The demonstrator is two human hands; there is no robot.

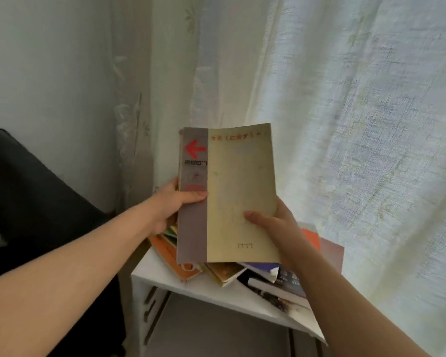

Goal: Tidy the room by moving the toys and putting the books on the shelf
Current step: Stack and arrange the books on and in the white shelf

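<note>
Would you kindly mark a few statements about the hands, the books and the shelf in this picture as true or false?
1. The left hand grips the grey book with the red arrow. True.
2. The yellow book overlaps the front of the grey book. True.
3. The right hand is empty. False: it holds the yellow book by its lower right edge.
4. The top of the white shelf is bare. False: a pile of books lies on it.
</note>
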